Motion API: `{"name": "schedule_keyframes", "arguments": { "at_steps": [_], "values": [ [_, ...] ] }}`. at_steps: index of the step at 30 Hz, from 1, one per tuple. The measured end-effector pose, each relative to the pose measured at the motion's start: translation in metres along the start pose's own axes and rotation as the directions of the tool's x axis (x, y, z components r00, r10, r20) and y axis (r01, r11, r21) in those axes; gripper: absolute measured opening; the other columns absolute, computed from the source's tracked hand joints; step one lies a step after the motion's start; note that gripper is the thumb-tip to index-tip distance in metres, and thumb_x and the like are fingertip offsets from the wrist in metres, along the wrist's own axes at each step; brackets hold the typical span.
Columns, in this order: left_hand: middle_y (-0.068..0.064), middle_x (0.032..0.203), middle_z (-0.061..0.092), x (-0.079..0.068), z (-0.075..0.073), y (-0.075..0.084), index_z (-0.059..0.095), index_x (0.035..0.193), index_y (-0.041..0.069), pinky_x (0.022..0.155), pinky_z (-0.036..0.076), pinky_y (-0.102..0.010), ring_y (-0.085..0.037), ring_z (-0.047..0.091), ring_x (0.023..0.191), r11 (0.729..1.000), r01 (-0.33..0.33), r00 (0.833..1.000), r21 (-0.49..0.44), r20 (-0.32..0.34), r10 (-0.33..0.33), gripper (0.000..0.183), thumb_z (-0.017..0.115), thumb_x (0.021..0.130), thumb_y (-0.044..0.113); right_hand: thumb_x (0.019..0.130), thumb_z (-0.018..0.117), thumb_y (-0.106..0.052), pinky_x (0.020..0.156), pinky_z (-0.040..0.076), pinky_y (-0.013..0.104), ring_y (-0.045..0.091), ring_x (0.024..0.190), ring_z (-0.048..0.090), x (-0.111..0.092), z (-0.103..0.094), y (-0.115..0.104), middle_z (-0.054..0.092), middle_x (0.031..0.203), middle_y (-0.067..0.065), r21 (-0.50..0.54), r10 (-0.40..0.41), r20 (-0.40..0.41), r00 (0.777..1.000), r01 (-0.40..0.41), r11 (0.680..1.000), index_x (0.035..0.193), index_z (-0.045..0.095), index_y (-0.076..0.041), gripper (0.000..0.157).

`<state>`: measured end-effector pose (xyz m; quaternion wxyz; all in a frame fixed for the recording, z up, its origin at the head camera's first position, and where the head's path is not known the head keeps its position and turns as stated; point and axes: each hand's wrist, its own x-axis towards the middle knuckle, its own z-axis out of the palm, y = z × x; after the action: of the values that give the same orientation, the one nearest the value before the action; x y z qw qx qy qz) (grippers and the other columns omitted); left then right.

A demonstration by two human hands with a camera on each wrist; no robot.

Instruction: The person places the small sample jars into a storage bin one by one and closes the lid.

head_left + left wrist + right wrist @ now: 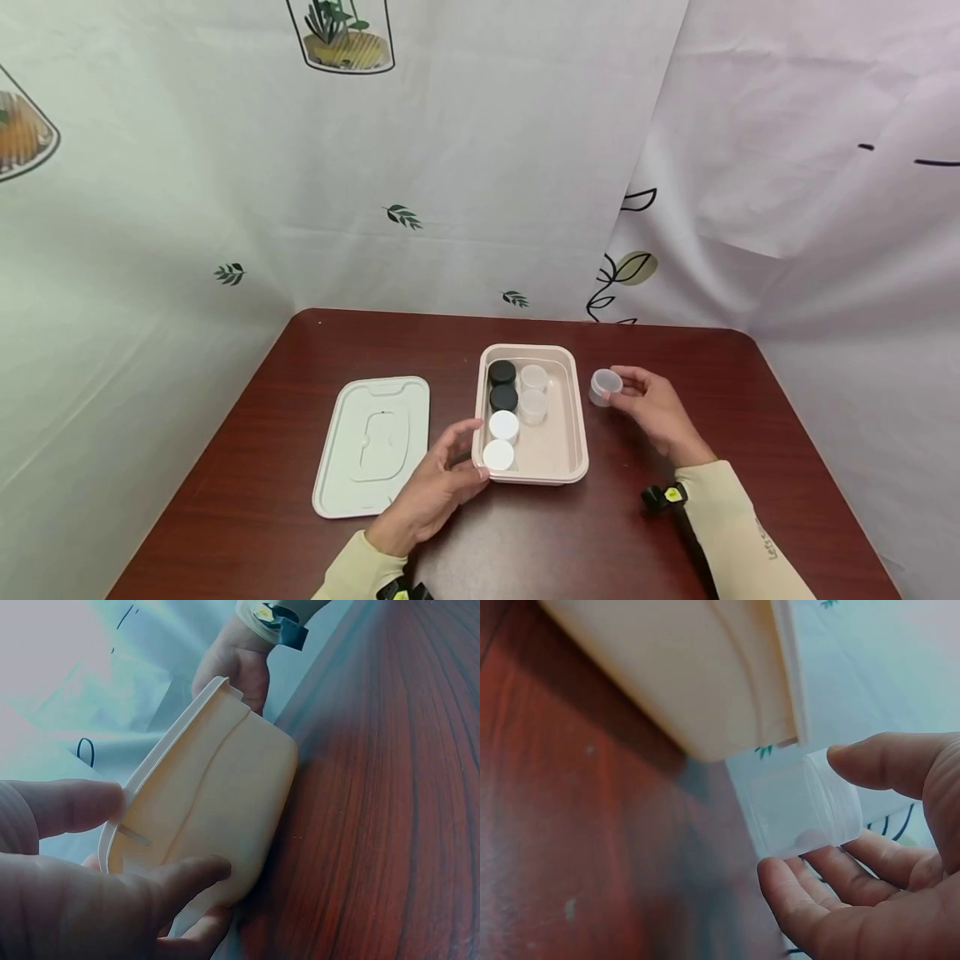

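Observation:
A beige plastic box (561,442) lies on the table, holding small round screw-lid jars. Its left column has two black-lidded jars (503,397) and two white-lidded jars (503,427); beside them are two translucent jars (533,407). My left hand (435,492) holds the box at its near left corner, thumb (82,804) at the rim and fingers (196,879) against the outer wall. To the right of the box, my right hand (660,410) grips another translucent jar (799,806) between thumb and fingers. In the right wrist view that jar looks see-through, with a ridged lid.
A pale flat lid (341,454) lies left of the box, with a raised panel in its middle. The dark red wooden table (247,500) has rounded far corners. White printed cloth (480,167) hangs behind and at both sides of it.

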<state>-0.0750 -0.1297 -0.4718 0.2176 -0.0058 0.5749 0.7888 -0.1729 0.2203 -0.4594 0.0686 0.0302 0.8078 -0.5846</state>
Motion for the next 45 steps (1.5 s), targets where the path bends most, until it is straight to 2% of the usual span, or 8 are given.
{"name": "schedule_keyframes", "arguments": {
  "at_steps": [3, 11, 16, 20, 25, 30, 38, 45],
  "values": [
    [-0.026, 0.157, 0.030, 0.000, 0.000, 0.000, 0.034, 0.159, 0.012, 0.097, 0.054, -0.035, -0.021, 0.062, 0.119, 1.000, 0.001, 1.000, -0.002, -0.001, -0.001, 0.076, 0.067, 0.093, -0.005, 0.095, 0.079, -0.015, 0.087, 0.057, 0.017, 0.017, 0.116, 0.067, -0.002, -0.001, -0.009, 0.061, 0.142, 0.026, 0.011, -0.019, 0.014, 1.000, 0.019, 1.000, 0.150, 0.053, 0.000, 0.063],
    [-0.025, 0.156, 0.031, 0.001, -0.001, -0.002, 0.034, 0.159, 0.012, 0.095, 0.054, -0.032, -0.021, 0.062, 0.119, 1.000, -0.006, 1.000, -0.006, 0.002, 0.006, 0.076, 0.067, 0.093, -0.005, 0.095, 0.077, -0.010, 0.088, 0.057, 0.018, 0.002, 0.103, 0.069, -0.005, 0.001, -0.024, 0.062, 0.138, 0.025, 0.067, -0.090, 0.061, 0.994, 0.086, 0.994, 0.149, 0.053, 0.004, 0.061],
    [-0.024, 0.156, 0.032, 0.001, -0.002, -0.003, 0.034, 0.159, 0.010, 0.095, 0.054, -0.032, -0.020, 0.062, 0.118, 1.000, -0.007, 1.000, -0.014, 0.005, 0.007, 0.076, 0.067, 0.092, -0.007, 0.093, 0.077, -0.005, 0.088, 0.057, 0.019, 0.005, 0.104, 0.070, -0.006, 0.006, -0.031, 0.066, 0.133, 0.019, 0.082, -0.122, 0.091, 0.988, 0.115, 0.990, 0.148, 0.054, 0.005, 0.060],
    [-0.024, 0.156, 0.032, 0.002, -0.003, -0.003, 0.034, 0.159, 0.010, 0.095, 0.054, -0.032, -0.019, 0.063, 0.117, 1.000, -0.006, 1.000, -0.018, 0.006, 0.006, 0.076, 0.067, 0.092, -0.007, 0.092, 0.078, -0.004, 0.088, 0.058, 0.021, 0.009, 0.106, 0.070, -0.008, 0.014, -0.038, 0.066, 0.133, 0.022, 0.069, -0.133, 0.126, 0.983, 0.125, 0.990, 0.147, 0.055, 0.003, 0.060],
    [-0.024, 0.156, 0.031, 0.002, -0.003, -0.004, 0.034, 0.159, 0.010, 0.093, 0.055, -0.030, -0.019, 0.063, 0.116, 1.000, -0.009, 1.000, -0.024, 0.007, 0.009, 0.077, 0.066, 0.091, -0.007, 0.092, 0.078, -0.006, 0.086, 0.060, 0.024, 0.018, 0.110, 0.071, -0.010, 0.028, -0.046, 0.067, 0.133, 0.024, 0.020, -0.138, 0.172, 0.975, 0.137, 0.990, 0.144, 0.059, 0.003, 0.056],
    [-0.024, 0.156, 0.031, 0.003, -0.004, -0.006, 0.034, 0.159, 0.011, 0.094, 0.054, -0.032, -0.020, 0.062, 0.118, 1.000, -0.009, 1.000, -0.022, 0.009, 0.009, 0.076, 0.066, 0.092, -0.007, 0.092, 0.078, -0.008, 0.086, 0.061, 0.027, 0.024, 0.112, 0.071, -0.013, 0.044, -0.051, 0.069, 0.132, 0.023, -0.041, -0.106, 0.228, 0.968, 0.119, 0.992, 0.144, 0.059, 0.002, 0.056],
    [-0.024, 0.156, 0.032, 0.004, -0.003, -0.006, 0.034, 0.159, 0.011, 0.094, 0.054, -0.031, -0.021, 0.062, 0.119, 1.000, -0.009, 1.000, -0.019, 0.014, 0.009, 0.076, 0.066, 0.092, -0.006, 0.090, 0.078, -0.005, 0.085, 0.061, 0.026, 0.027, 0.110, 0.071, -0.018, 0.060, -0.056, 0.069, 0.129, 0.024, -0.042, -0.131, 0.294, 0.947, 0.149, 0.988, 0.142, 0.059, 0.006, 0.057],
    [-0.024, 0.158, 0.031, 0.005, -0.003, -0.005, 0.034, 0.159, 0.012, 0.095, 0.053, -0.033, -0.021, 0.062, 0.119, 1.000, -0.004, 1.000, -0.016, 0.015, 0.005, 0.076, 0.066, 0.092, -0.006, 0.083, 0.083, -0.008, 0.088, 0.061, 0.035, 0.024, 0.108, 0.071, -0.020, 0.071, -0.057, 0.074, 0.115, 0.015, -0.192, -0.125, 0.325, 0.937, 0.195, 0.962, 0.131, 0.067, 0.002, 0.051]
  ]
}}
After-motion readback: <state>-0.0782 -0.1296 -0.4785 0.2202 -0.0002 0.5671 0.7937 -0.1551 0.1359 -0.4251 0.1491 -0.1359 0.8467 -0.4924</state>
